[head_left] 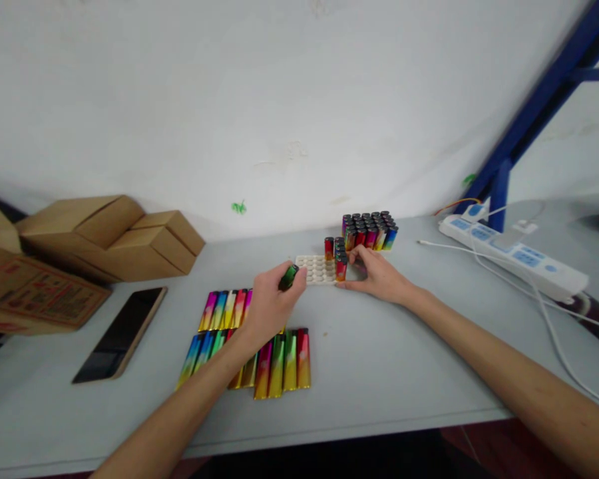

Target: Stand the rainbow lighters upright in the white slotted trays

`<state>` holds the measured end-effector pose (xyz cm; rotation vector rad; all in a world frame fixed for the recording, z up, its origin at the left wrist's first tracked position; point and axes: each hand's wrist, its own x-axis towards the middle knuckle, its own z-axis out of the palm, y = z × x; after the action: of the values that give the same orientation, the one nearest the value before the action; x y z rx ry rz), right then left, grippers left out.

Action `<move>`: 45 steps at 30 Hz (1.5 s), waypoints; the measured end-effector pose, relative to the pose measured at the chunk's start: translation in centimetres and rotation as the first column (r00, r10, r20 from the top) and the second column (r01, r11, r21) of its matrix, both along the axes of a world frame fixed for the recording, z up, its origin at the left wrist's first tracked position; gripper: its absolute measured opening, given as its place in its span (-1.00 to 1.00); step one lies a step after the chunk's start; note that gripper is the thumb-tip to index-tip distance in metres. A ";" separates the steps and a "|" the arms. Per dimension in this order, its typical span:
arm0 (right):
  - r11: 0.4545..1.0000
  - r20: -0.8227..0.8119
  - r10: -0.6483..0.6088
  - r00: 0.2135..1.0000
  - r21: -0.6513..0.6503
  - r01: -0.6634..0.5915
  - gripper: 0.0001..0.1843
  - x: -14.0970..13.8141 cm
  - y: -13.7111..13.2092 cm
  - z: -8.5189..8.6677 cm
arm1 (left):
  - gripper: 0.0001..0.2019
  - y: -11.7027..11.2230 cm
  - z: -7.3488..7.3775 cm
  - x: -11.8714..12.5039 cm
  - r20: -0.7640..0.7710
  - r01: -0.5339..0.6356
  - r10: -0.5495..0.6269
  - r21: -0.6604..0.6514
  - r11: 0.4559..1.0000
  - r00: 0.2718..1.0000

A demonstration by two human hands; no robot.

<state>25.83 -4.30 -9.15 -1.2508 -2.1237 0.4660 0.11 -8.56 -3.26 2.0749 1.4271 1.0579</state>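
From my seat, I see the left forearm slant up from the lower left, its hand (272,299) closed around a green lighter (288,277), dark top showing between thumb and fingers. The right forearm reaches in from the lower right, and its hand (374,273) rests low on the table (404,359), thumb and forefinger curved apart at the right end of a white pitted tray (314,267); whether it grips, I cannot tell. The green lighter is glossy and tilted, held just left of the tray. A few upright lighters (340,266), reddish with black tops, fill the tray's right end, beside the right fingers. Behind that hand stands a packed block of lighters (370,233). Metallic lighters fading to gold (290,362) lie flat in two rows, partly beneath my view of the left forearm.
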 end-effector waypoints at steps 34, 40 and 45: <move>1.000 -0.008 0.006 1.000 0.020 -0.006 -0.48 -0.1 0.1 -0.1 | -0.74 0.2 -0.3 -0.3 0.157 0.122 -0.100 -0.137 0.983 0.983; 0.999 0.010 0.014 1.000 0.040 -0.014 -0.48 -0.1 0.2 -0.2 | -0.75 3.0 0.7 0.2 0.372 0.372 -0.269 -0.239 0.897 0.888; 0.999 0.005 0.024 1.000 0.046 -0.024 -0.47 0.0 0.2 -0.3 | -0.70 6.0 1.2 1.7 0.426 0.374 -0.275 -0.168 0.912 0.862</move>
<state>25.83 -4.06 -9.48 -1.2028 -2.1433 0.4222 1.83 -2.61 -2.08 1.7213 0.9120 1.0234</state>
